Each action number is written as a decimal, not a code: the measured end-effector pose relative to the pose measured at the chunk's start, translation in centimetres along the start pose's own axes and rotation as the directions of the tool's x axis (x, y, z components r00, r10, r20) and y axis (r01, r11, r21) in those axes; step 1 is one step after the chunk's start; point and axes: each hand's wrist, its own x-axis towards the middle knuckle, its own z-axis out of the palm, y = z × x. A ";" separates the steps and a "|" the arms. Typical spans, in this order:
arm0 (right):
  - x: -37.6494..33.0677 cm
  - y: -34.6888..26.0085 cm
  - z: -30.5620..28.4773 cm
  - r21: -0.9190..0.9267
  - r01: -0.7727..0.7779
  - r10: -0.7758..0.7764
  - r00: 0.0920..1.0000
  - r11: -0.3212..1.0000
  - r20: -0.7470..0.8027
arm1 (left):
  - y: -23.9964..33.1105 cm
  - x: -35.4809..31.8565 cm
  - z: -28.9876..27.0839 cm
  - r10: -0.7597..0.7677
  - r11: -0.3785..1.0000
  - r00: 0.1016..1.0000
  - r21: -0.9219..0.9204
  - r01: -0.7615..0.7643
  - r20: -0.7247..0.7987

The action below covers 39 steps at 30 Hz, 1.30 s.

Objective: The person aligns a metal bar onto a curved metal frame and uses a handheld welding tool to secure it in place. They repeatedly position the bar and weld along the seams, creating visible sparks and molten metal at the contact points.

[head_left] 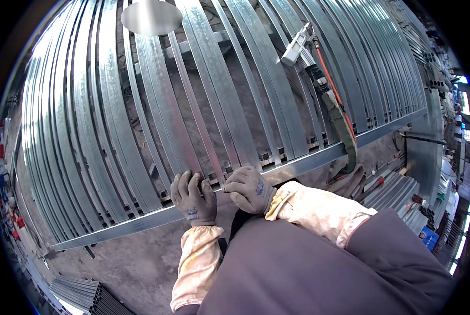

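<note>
Both gloved hands, left point(194, 198) and right point(249, 189), side by side, clenched on the steel cross rail point(319, 157) beneath them.

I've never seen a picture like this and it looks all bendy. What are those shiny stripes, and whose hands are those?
The picture comes from a small camera worn on a person's head, looking down. Its lens is very wide, so straight things look curved near the edges.

The shiny stripes are long grey metal tubes lying side by side. Their near ends rest on one long metal bar that runs across underneath them.

The hands belong to the person wearing the camera, and both wear grey work gloves. The left hand lies on the tube ends at the bar. The right hand is curled over the bar next to it.

Further back, a grey tool rests on the tubes, with an orange hose trailing toward the person. More tubes are stacked on the floor, lower left.
</note>
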 end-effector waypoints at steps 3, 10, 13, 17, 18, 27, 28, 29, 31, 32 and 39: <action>0.0 0.0 -0.3 -0.001 -0.033 0.033 0.999 0.999 0.028 | 0.4 0.2 0.0 -0.006 1.000 1.000 0.001 0.006 0.016; 0.1 -0.4 0.1 -0.004 -0.013 0.013 1.000 1.000 0.001 | 0.5 0.3 -0.2 0.001 0.999 1.000 0.036 -0.001 -0.004; 0.8 -0.7 0.0 0.054 0.008 -0.007 1.000 0.999 -0.011 | -0.3 0.1 -0.4 0.002 0.999 0.999 0.034 -0.001 -0.039; 1.6 -0.2 -2.4 0.076 -0.002 0.018 0.979 0.997 -0.205 | 0.1 0.4 0.4 0.037 0.999 0.994 -0.011 -0.039 -0.104; 2.9 0.2 -4.1 0.007 -0.070 0.069 0.955 0.998 -0.289 | 0.1 0.6 0.6 0.039 0.999 0.995 -0.004 -0.040 -0.094; 7.8 4.1 -0.1 0.153 -0.809 0.819 0.535 0.567 -0.207 | 1.5 0.0 -1.3 -0.017 0.999 1.000 0.031 0.017 -0.022; 8.0 3.7 -0.1 0.134 -0.818 0.823 0.527 0.559 -0.212 | 1.4 -0.1 -1.2 -0.010 0.999 1.000 0.042 0.011 -0.022; 8.3 3.5 -0.3 0.116 -0.828 0.827 0.518 0.549 -0.219 | 1.0 0.2 -0.9 -0.010 0.999 0.999 0.043 0.011 -0.041; 7.4 4.0 -0.9 0.110 -0.817 0.821 0.546 0.566 -0.167 | 0.8 -0.2 -0.4 -0.003 1.000 0.999 0.023 0.004 -0.046; 7.5 3.8 -2.0 0.120 -0.823 0.831 0.547 0.556 -0.100 | 0.4 0.0 -0.2 0.027 0.999 0.995 0.022 -0.025 -0.099; 2.8 8.1 -18.4 -0.277 -0.418 0.202 0.796 0.865 -0.570 | -0.1 0.0 0.2 0.038 0.999 0.994 0.026 -0.035 -0.099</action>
